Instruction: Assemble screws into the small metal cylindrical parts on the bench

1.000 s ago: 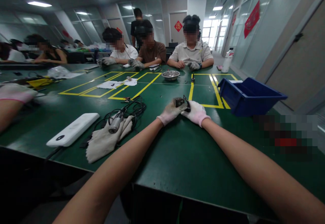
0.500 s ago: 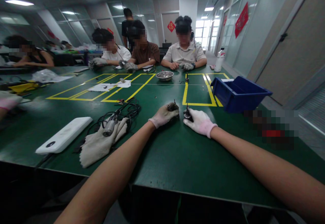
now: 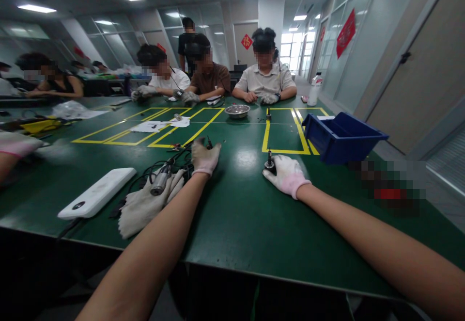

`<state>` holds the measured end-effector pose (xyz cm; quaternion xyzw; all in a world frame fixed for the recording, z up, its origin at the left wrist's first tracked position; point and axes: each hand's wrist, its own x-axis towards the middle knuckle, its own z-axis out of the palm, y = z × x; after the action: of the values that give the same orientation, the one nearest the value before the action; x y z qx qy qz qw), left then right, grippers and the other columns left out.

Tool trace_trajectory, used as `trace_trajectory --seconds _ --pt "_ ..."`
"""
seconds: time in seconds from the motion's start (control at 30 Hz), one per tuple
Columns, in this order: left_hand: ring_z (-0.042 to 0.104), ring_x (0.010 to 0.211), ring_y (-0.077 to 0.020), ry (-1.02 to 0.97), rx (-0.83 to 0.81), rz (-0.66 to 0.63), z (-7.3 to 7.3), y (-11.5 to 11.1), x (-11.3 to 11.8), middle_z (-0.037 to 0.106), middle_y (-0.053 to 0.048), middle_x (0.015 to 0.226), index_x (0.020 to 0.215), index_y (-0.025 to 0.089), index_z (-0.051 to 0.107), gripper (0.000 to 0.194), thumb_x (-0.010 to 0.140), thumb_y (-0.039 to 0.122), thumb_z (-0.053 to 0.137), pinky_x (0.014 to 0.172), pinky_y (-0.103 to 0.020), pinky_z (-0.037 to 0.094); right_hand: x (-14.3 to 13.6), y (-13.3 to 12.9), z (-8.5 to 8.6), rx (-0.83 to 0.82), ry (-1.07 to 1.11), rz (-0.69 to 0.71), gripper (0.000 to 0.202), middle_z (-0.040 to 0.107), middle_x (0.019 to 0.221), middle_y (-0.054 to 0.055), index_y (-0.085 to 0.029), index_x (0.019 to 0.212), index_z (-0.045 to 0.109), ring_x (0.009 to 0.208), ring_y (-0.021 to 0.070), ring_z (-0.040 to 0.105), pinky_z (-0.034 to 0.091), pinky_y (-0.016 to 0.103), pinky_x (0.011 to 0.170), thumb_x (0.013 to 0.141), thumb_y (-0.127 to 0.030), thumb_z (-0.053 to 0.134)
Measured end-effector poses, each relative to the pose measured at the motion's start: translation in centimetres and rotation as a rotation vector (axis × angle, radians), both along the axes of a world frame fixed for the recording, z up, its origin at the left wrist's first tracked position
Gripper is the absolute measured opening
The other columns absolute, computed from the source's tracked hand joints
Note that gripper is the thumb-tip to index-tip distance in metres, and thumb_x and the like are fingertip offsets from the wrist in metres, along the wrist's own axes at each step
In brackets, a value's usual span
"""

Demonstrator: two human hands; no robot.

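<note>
My right hand (image 3: pixel 286 174), in a white and pink glove, is closed around a small dark round metal part with an upright pin (image 3: pixel 269 163). The part stands near the table's middle. Off to the left, my gloved left hand (image 3: pixel 205 158) is raised a little beside the black cables. Between its thumb and fingers shows a dark metal piece with a thin pin (image 3: pixel 209 142); most of that piece is hidden. Below this hand lie a silver cylindrical tool (image 3: pixel 159 184) and a crumpled pair of pale gloves (image 3: pixel 140 212).
A white power bank (image 3: pixel 97 193) lies at left. At right stands a blue bin (image 3: pixel 345 139). A metal bowl (image 3: pixel 237 112) and another pin-topped part (image 3: pixel 268 114) sit farther back, among yellow tape lines. Several people sit across the green table (image 3: pixel 232 229); another gloved hand (image 3: pixel 18 144) reaches in at left.
My left hand has moved left, away from my right hand, carrying the dark pinned piece. My right hand stays with its part in nearly the same place. The camera view has shifted slightly.
</note>
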<state>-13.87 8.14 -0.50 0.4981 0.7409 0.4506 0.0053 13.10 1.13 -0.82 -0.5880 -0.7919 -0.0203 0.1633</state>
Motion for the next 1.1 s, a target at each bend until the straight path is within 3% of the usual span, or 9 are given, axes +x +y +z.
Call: trace_trajectory --seconds 0.1,0.2,0.4,0.47,0.6,0.7,0.8,0.93,1.1 --pt "0.04 0.124 -0.0274 0.114 0.309 0.068 2.1 -1.9 1.7 0.046 -0.013 0.13 0.126 0.016 0.04 0.058 0.079 0.045 0.056 0.104 -0.042 0.033 0.0 0.1 0.0 -0.01 -0.017 -0.076 0.05 0.059 0.099 0.013 -0.016 0.098 0.055 0.096 0.0255 0.054 0.039 0.038 0.081 0.081 -0.061 0.042" --pt "0.039 0.125 -0.0263 0.131 0.435 -0.143 2.6 -3.8 4.4 0.044 -0.011 0.132 0.127 0.017 0.038 0.055 0.082 0.041 0.056 0.108 -0.042 0.029 0.0 -0.1 0.3 -0.02 -0.056 -0.086 0.049 0.059 0.097 0.013 -0.015 0.095 0.057 0.095 0.026 0.055 0.038 0.039 0.081 0.083 -0.059 0.041" --pt "0.05 0.118 -0.027 -0.019 0.039 -0.948 -0.9 -4.9 11.6 0.053 -0.01 0.129 0.129 0.022 0.045 0.063 0.073 0.044 0.066 0.101 -0.04 0.039 -0.4 -0.5 0.4 0.0 -0.1 0.183 0.042 0.058 0.109 0.013 -0.015 0.106 0.057 0.104 0.0252 0.052 0.037 0.037 0.088 0.083 -0.049 0.048" --pt "0.057 0.109 -0.024 -0.192 -0.066 -1.046 -1.5 -4.3 13.6 0.06 -0.009 0.118 0.121 0.021 0.053 0.047 0.081 0.044 0.056 0.095 -0.037 0.043 -0.4 -0.4 0.4 -0.022 -0.119 0.232 0.046 0.058 0.111 0.015 -0.013 0.111 0.056 0.104 0.0261 0.052 0.037 0.036 0.088 0.084 -0.049 0.047" --pt "0.063 0.093 -0.0206 -0.375 -0.157 -0.977 -1.4 -3.0 15.2 0.069 -0.007 0.094 0.095 0.017 0.067 0.032 0.085 0.041 0.048 0.086 -0.033 0.047 -0.2 -0.4 0.4 -0.022 -0.125 0.166 0.051 0.059 0.108 0.017 -0.01 0.111 0.055 0.098 0.0271 0.055 0.039 0.038 0.085 0.085 -0.052 0.043" --pt "0.064 0.088 -0.0192 -0.469 -0.077 -0.965 -1.5 -2.5 14.6 0.069 -0.006 0.089 0.087 0.017 0.067 0.029 0.083 0.042 0.052 0.082 -0.03 0.048 -0.1 -0.5 0.3 0.007 -0.104 0.121 0.046 0.059 0.107 0.014 -0.012 0.11 0.055 0.099 0.0268 0.054 0.039 0.039 0.086 0.085 -0.049 0.043" --pt "0.065 0.07 -0.0177 -0.657 -0.042 -0.802 -1.7 -2.2 13.5 0.067 -0.006 0.074 0.079 0.016 0.064 0.037 0.082 0.05 0.05 0.067 -0.029 0.051 0.1 -0.7 0.8 0.07 -0.109 0.139 0.035 0.058 0.11 0.012 -0.016 0.106 0.058 0.104 0.026 0.051 0.036 0.04 0.089 0.086 -0.041 0.044" --pt "0.055 0.042 -0.0138 -0.722 -0.14 -0.753 -1.5 -2.4 12.1 0.055 -0.002 0.049 0.076 0.015 0.061 0.053 0.077 0.066 0.047 0.044 -0.025 0.042 1.3 -0.8 3.4 0.324 -0.124 0.11 0.033 0.046 0.133 0.011 -0.016 0.112 0.059 0.127 0.0262 0.033 0.022 0.042 0.103 0.087 -0.03 0.042" --pt "0.049 0.036 -0.0104 -0.584 -0.163 -0.86 -1.1 -3.7 12.3 0.049 0.0 0.043 0.076 0.013 0.063 0.065 0.077 0.073 0.038 0.04 -0.021 0.036 6.0 0.2 6.7 0.588 -0.122 -0.162 0.042 0.029 0.146 0.013 -0.015 0.125 0.049 0.135 0.0304 0.016 0.016 0.049 0.102 0.087 -0.031 0.04"
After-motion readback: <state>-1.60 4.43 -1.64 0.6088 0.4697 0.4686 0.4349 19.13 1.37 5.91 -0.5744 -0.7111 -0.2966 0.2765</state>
